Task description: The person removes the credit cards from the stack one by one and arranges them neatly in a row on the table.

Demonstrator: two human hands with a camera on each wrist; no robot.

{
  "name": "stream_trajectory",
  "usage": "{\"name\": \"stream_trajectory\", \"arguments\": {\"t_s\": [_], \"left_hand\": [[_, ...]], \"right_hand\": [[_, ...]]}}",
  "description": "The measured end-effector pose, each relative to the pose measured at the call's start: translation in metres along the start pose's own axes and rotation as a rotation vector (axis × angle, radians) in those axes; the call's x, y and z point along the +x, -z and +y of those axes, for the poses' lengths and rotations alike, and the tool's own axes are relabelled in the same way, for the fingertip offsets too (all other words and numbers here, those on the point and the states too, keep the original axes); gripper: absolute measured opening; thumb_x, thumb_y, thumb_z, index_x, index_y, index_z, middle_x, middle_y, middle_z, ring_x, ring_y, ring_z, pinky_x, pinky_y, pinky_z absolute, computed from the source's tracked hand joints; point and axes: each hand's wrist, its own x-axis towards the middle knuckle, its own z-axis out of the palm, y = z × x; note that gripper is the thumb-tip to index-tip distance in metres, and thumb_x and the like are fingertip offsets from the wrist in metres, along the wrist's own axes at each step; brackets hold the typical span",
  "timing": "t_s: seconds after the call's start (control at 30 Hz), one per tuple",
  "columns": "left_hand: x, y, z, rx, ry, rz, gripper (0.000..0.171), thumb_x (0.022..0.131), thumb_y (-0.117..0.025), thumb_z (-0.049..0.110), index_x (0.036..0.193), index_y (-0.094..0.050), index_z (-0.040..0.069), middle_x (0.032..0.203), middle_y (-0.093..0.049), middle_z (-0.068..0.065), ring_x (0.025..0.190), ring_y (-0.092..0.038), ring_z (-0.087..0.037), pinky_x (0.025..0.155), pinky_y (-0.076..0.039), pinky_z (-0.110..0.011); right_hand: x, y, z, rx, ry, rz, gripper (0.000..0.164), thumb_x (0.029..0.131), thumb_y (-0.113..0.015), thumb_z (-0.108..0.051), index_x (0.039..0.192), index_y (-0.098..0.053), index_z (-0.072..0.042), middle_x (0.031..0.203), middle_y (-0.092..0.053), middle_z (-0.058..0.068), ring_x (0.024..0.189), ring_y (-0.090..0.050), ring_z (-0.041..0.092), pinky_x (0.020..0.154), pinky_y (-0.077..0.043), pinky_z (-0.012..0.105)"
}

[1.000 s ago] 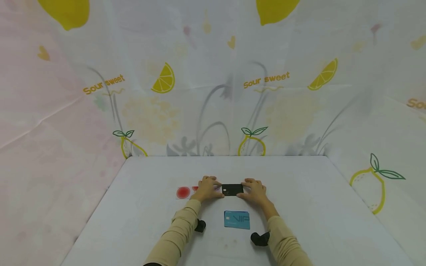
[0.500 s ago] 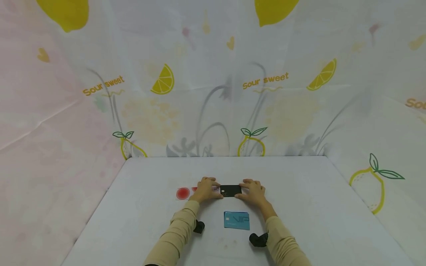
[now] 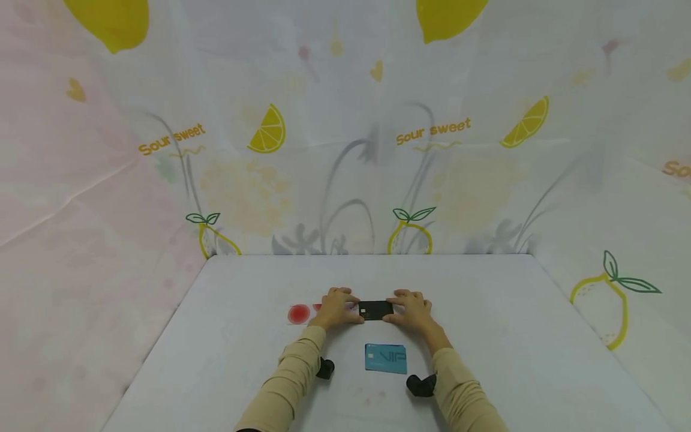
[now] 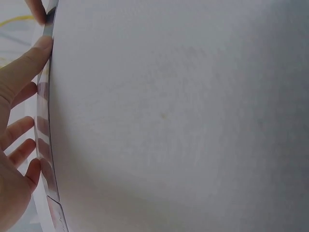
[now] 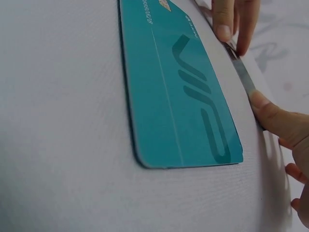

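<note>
A black bank card (image 3: 376, 310) with a chip lies lengthwise on the white table in the head view. My left hand (image 3: 333, 309) holds its left end, index finger at the far corner and thumb at the near one. The right hand (image 3: 412, 312) pinches the opposite end in the same way. Under and beside the left hand runs a row of cards with red round prints (image 3: 299, 314), partly hidden by that hand. Nearer to me, a blue VIP card (image 5: 181, 92) lies flat, with the edge of another card showing beneath it.
Black wrist-worn devices sit under both sleeves, one at the left wrist (image 3: 325, 368) and one at the right (image 3: 421, 386). The white table (image 3: 216, 360) ends against a lemon-printed cloth backdrop (image 3: 345, 168), which also stands along both sides.
The black bank card and the right hand have shifted slightly left, toward the row of cards. My left hand stays nearly where it was; the blue card has not moved.
</note>
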Motion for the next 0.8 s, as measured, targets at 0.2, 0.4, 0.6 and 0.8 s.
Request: {"name": "stream_trajectory", "arguments": {"t_s": [0.2, 0.4, 0.6, 0.8], "left_hand": [[0.001, 0.001, 0.002, 0.002, 0.020, -0.018, 0.049, 0.060, -0.079, 0.037, 0.102, -0.068, 0.013, 0.121, -0.051, -0.016, 0.114, -0.038, -0.036, 0.084, -0.032, -0.050], [0.002, 0.002, 0.002, -0.024, 0.032, -0.021, 0.047, 0.058, -0.081, 0.036, 0.098, -0.069, 0.013, 0.119, -0.052, -0.015, 0.113, -0.038, -0.035, 0.085, -0.031, -0.050], [0.002, 0.003, 0.001, -0.027, 0.020, -0.021, 0.046, 0.057, -0.081, 0.036, 0.096, -0.070, 0.014, 0.118, -0.052, -0.015, 0.113, -0.038, -0.035, 0.085, -0.031, -0.050], [0.002, 0.002, 0.000, -0.027, 0.017, -0.022, 0.045, 0.057, -0.081, 0.036, 0.096, -0.070, 0.014, 0.119, -0.052, -0.015, 0.113, -0.038, -0.035, 0.086, -0.031, -0.051]], "right_hand": [[0.001, 0.004, 0.000, -0.036, 0.023, -0.070, 0.050, 0.073, -0.067, -0.043, 0.116, -0.060, -0.020, 0.130, -0.044, 0.008, 0.113, -0.033, 0.039, 0.083, -0.023, 0.060], [0.001, 0.007, -0.001, -0.051, 0.029, -0.130, 0.049, 0.075, -0.066, -0.040, 0.119, -0.057, -0.021, 0.132, -0.041, 0.008, 0.116, -0.031, 0.040, 0.085, -0.023, 0.060], [-0.001, 0.010, -0.002, -0.042, 0.032, -0.152, 0.047, 0.077, -0.066, -0.037, 0.120, -0.057, -0.020, 0.133, -0.040, 0.008, 0.117, -0.029, 0.039, 0.086, -0.022, 0.060], [-0.002, 0.010, -0.002, -0.044, 0.048, -0.135, 0.044, 0.077, -0.065, -0.036, 0.118, -0.058, -0.020, 0.132, -0.041, 0.009, 0.115, -0.031, 0.040, 0.085, -0.023, 0.061]]}}
